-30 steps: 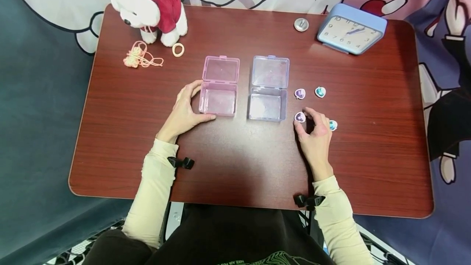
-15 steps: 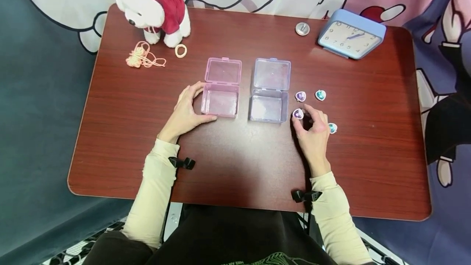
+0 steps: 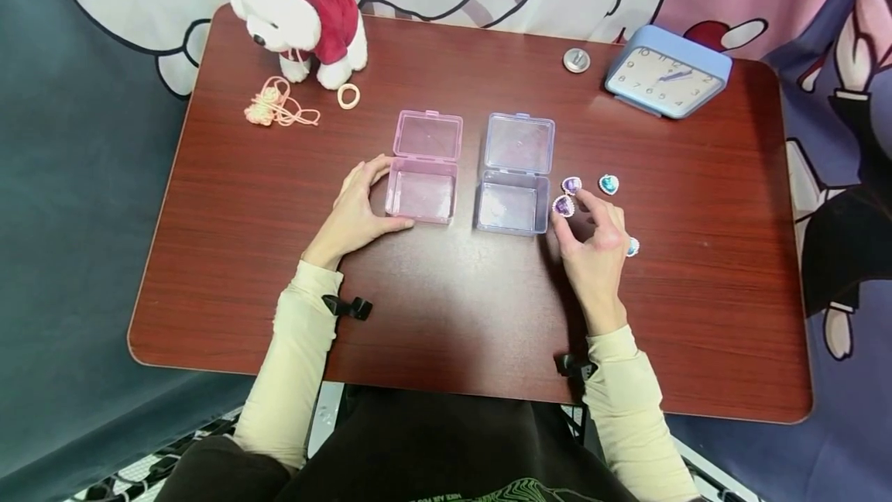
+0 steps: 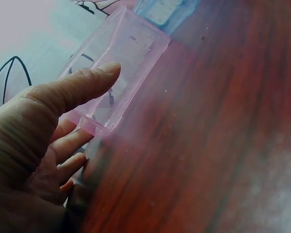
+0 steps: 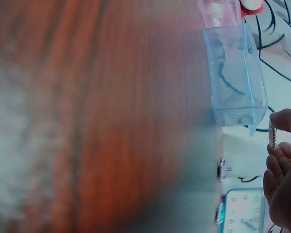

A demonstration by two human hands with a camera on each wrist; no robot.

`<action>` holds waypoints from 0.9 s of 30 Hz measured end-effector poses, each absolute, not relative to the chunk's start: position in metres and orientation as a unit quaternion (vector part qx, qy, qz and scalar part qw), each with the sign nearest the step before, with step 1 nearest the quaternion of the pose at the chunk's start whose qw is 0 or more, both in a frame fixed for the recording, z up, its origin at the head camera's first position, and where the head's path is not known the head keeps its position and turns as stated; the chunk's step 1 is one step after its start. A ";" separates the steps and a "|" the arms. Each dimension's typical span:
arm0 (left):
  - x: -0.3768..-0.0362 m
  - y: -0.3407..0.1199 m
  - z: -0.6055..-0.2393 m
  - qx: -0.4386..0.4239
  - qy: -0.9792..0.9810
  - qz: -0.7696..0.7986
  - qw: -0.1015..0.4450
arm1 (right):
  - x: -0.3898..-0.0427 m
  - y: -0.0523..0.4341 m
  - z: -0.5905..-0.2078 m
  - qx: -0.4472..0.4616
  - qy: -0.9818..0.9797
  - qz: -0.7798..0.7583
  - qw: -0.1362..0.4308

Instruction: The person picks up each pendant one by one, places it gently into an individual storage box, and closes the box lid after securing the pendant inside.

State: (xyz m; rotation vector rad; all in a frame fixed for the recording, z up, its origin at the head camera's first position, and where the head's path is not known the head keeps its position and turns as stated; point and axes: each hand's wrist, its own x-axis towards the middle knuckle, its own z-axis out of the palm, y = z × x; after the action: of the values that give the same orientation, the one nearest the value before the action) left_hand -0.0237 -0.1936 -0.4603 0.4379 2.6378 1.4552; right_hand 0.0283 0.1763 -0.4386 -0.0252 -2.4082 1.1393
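Observation:
My left hand (image 3: 355, 211) holds the pink clear plastic box (image 3: 421, 190) at its left side, thumb along the front wall and fingers at the side. The box's lid stands tipped back. In the left wrist view the thumb (image 4: 82, 87) lies across the pink wall. My right hand (image 3: 595, 246) pinches a purple heart-shaped gem (image 3: 564, 206) between thumb and fingertips, raised off the table in the right wrist view. Beyond it lies another purple heart gem (image 3: 571, 185). A bluish clear box (image 3: 513, 202), lid back, stands left of the right hand.
A teal heart gem (image 3: 608, 184) lies right of the purple one; another teal gem (image 3: 632, 246) is partly hidden behind the right hand. At the back are a blue clock (image 3: 665, 76), a round metal tin (image 3: 576, 60), a plush dog (image 3: 307, 18), yarn (image 3: 275, 103) and a ring (image 3: 348, 96).
My right hand has lifted the purple gem and moved it slightly away from me, closer to the bluish box. The left hand stays at the pink box. The head view has shifted slightly.

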 end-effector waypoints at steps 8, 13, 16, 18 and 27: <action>-0.023 -0.197 -0.462 0.140 0.865 0.479 0.046 | 0.023 0.150 -0.433 0.024 -0.875 0.426 0.230; -0.025 -0.196 -0.462 0.139 0.866 0.478 0.052 | 0.017 0.132 -0.430 0.051 -0.870 0.435 0.228; -0.026 -0.195 -0.461 0.140 0.867 0.475 0.053 | 0.014 0.119 -0.428 0.075 -0.869 0.437 0.221; -0.025 -0.196 -0.461 0.139 0.868 0.474 0.053 | 0.012 0.110 -0.427 0.093 -0.869 0.438 0.211; -0.023 -0.198 -0.462 0.144 0.870 0.469 0.048 | 0.000 0.064 -0.424 0.183 -0.868 0.432 0.166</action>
State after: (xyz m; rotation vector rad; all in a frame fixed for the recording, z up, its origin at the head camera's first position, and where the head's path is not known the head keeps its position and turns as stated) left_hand -0.0233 -0.1977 -0.4617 0.4390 2.6529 1.4306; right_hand -0.0004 0.0641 -0.4244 0.5210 -2.4707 1.2296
